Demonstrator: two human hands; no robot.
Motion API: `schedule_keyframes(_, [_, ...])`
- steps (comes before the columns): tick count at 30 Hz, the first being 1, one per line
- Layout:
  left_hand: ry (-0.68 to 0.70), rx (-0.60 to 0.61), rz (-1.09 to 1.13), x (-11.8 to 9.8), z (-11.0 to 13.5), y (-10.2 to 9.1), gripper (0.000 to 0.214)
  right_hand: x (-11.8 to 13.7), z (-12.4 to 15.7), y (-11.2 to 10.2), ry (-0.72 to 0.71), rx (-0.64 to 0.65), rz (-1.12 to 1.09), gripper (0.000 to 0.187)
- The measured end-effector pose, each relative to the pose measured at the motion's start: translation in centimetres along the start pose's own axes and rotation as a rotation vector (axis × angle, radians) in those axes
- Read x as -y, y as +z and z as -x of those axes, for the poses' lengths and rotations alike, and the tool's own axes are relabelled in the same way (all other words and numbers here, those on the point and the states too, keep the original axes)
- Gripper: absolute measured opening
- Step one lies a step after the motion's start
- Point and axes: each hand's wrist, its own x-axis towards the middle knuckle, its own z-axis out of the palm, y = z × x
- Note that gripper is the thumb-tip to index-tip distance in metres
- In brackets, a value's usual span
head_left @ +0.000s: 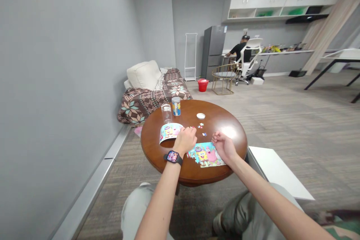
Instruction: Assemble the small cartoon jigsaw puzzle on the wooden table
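On the round brown table lies a partly joined jigsaw puzzle [207,154] with cartoon figures; its left edge is uneven. My left hand [185,140], a black watch on its wrist, is over the puzzle's upper left corner. Its fingers are bent down and closed, and whatever they hold is hidden. My right hand [223,146] rests at the puzzle's right side, fingers curled in, nothing visible in them. Several loose puzzle pieces [200,125] lie beyond my hands, one blue and white piece [204,134] nearer. Left of my left hand stands a curved picture sheet [169,132].
A clear glass [167,114] and a printed tin [176,107] stand at the table's back left. A round white lid [200,116] lies behind the pieces. A white box [281,172] is right of the table [157,150]. Far back, a person [240,50] sits at a counter.
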Motion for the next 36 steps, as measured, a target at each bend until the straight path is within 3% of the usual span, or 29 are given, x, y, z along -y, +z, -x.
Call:
schedule_keyframes(7, [0.003,0.012,-0.010,0.0,0.0,0.3,0.016,-0.1,0.6,1.4,-0.154,-0.176,0.136,0.015])
schedule_keyframes(11, [-0.023,0.005,-0.008,0.1,0.0,0.4,0.020,0.0,0.2,1.5,-0.052,-0.281,0.111,0.020])
schedule_keyframes(14, [-0.025,0.013,-0.017,0.1,-0.1,0.4,0.019,-0.2,-0.4,1.1,0.007,-0.301,0.236,0.022])
schedule_keyframes(17, [-0.021,0.023,-0.022,0.1,-0.1,0.4,0.017,-0.5,-1.5,0.4,-0.009,-0.228,0.498,0.021])
schedule_keyframes(20, [-0.004,0.028,-0.017,0.0,0.0,0.3,0.016,-0.5,-3.2,-0.3,-0.035,-0.063,0.758,0.014])
schedule_keyframes(23, [0.013,0.014,-0.023,-0.4,0.1,0.0,0.013,-0.2,-5.1,-0.8,-0.202,0.083,1.060,0.016])
schedule_keyframes(26, [0.030,0.011,-0.033,-0.9,0.3,-0.5,0.012,-0.2,-6.5,-1.0,-0.339,0.101,1.320,0.024])
schedule_keyframes(30, [-0.003,-0.020,-0.014,-1.1,0.2,-0.7,0.013,-0.3,-6.8,-1.1,-0.360,0.118,1.460,0.029])
schedule_keyframes(36, [-0.226,-0.053,0.008,-0.5,-0.1,0.3,0.022,-0.2,-5.8,-1.0,-0.328,0.341,1.604,0.047])
